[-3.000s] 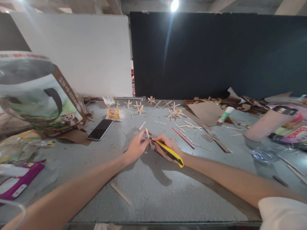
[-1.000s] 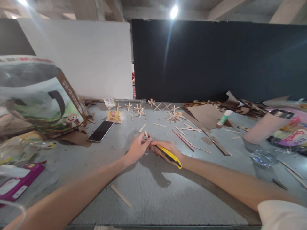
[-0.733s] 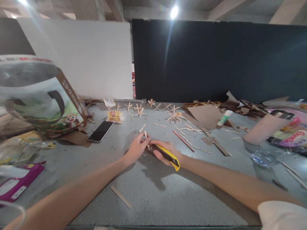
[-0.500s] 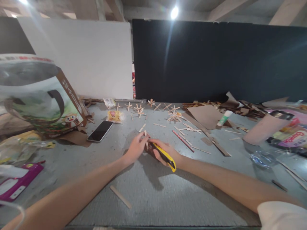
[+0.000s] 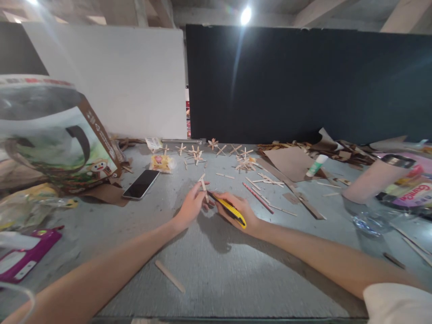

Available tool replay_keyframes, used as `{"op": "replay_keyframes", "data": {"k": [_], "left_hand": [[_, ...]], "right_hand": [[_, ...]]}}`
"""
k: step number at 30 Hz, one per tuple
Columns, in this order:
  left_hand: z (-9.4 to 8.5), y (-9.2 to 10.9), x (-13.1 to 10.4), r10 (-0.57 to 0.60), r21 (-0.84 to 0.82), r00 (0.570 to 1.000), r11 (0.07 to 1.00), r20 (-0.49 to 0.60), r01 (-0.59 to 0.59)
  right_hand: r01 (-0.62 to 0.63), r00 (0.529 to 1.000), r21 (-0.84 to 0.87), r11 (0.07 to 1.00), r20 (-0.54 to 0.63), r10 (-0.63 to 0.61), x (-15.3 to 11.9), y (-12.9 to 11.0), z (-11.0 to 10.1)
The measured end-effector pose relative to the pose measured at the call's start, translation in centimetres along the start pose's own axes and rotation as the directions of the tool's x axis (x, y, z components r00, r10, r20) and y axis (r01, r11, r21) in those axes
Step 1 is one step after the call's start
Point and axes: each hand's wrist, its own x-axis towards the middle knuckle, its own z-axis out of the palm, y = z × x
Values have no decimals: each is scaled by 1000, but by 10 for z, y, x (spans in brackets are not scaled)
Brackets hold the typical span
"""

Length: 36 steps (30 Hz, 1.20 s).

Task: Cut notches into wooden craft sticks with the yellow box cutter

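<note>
Near the middle of the grey table (image 5: 189,279), my left hand (image 5: 191,206) pinches a small pale wooden stick (image 5: 204,189) between thumb and fingers. My right hand (image 5: 239,210) is wrapped round a yellow and black utility knife (image 5: 231,209). The knife's front end points left at the stick; whether its blade touches the wood is too small to tell. A loose wooden stick (image 5: 170,276) lies nearer the front edge. Behind my hands are several star-shaped stick pieces (image 5: 197,155) and loose sticks (image 5: 269,181).
To the left are a phone (image 5: 141,184), a large clear tub (image 5: 40,135) and a purple device (image 5: 30,254). On the right lie cardboard (image 5: 290,163), a glue stick (image 5: 316,165), a pink tumbler (image 5: 374,180) and clear tape (image 5: 370,223). A striped red stick (image 5: 258,198) lies beside my right hand.
The knife has tilted flatter and its rear end has risen. My right hand has shifted slightly, with its fingers farther from my left. More of the held stick shows.
</note>
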Motion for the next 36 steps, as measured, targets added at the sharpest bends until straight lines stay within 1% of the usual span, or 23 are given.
{"op": "replay_keyframes", "data": {"k": [1, 3, 6, 9, 12, 16, 21, 25, 28, 30, 33, 36], "left_hand": [[0, 1, 0, 4, -2, 1000, 1000, -2, -4], [0, 2, -1, 23, 1, 1000, 1000, 2, -23], [-1, 2, -3, 45, 30, 998, 998, 43, -46], [-1, -1, -3, 58, 61, 996, 996, 74, -62], [0, -3, -3, 71, 70, 993, 995, 91, -77], [1, -3, -4, 69, 95, 992, 992, 103, -79], [1, -5, -4, 100, 65, 990, 992, 98, -106], [0, -9, 0, 115, 52, 991, 992, 65, -119], [0, -12, 2, 125, 48, 991, 991, 46, -127], [-1, -12, 2, 138, 52, 989, 989, 56, -140], [-2, -12, 1, 160, 67, 984, 984, 79, -165], [-3, -11, -1, 161, 80, 982, 982, 95, -169]], "right_hand": [[19, 1000, -11, 1000, -22, -19, 1, -3, -2], [13, 999, -24, 1000, -43, -14, 3, -10, -5], [-61, 998, -26, 998, -33, 60, 4, -17, -8], [-149, 989, -9, 989, -21, 149, 2, -17, -7], [-174, 984, 12, 985, -47, 174, 0, -13, -6], [-114, 991, 18, 993, -64, 115, 0, -13, -5], [-90, 995, 48, 995, -34, 92, 2, -19, -7], [43, 997, 43, 998, -66, -40, 3, -21, -11], [113, 994, 57, 992, -14, -113, 3, -21, -14], [151, 988, 67, 986, 28, -153, 2, -19, -15], [165, 986, 40, 985, 21, -166, 2, -18, -16], [182, 983, -30, 983, -10, -183, 2, -17, -16]]}}
